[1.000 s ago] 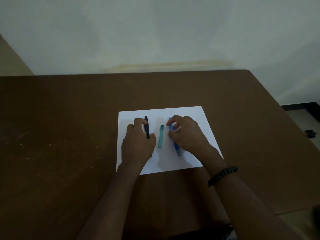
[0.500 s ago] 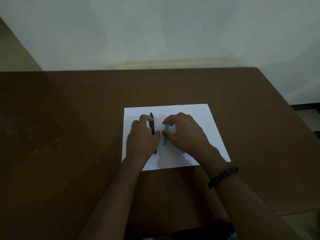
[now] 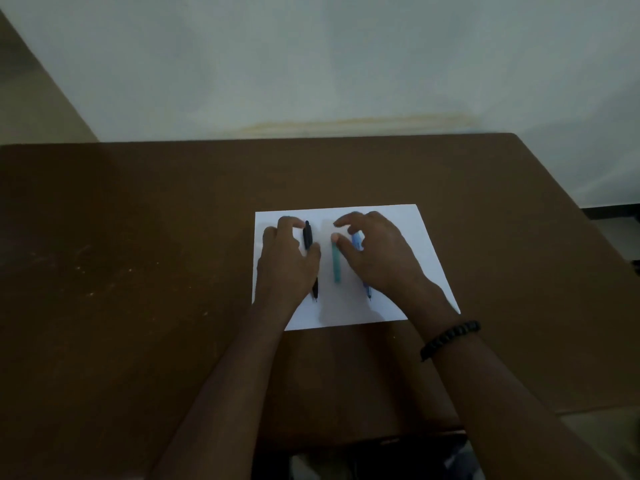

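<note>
1. Dim light falls on a pale wall (image 3: 311,64) behind a brown tabletop (image 3: 138,271); colours and edges are hard to read.
2. On the tabletop lies a white sheet of paper (image 3: 426,258), and both forearms cover parts of its near edge.
3. Three slim things lie side by side on the sheet: a black pen (image 3: 307,235), a teal stick (image 3: 336,268) and a blue pen (image 3: 356,241).
4. The left hand (image 3: 287,268) hides the black pen's middle. Its fingers pinch the pen, thumb across the barrel and forefinger curled at the far end.
5. The right hand (image 3: 381,258) arches over the blue pen, leaving only a far piece and the near tip in sight. Its fingers are curved and spread, and I cannot tell whether they grip it.
6. The right thumb touches the teal stick's far end; blur hides whether the stick is a pen or a cap.
7. A dark beaded bracelet (image 3: 450,337) circles the right wrist.
</note>
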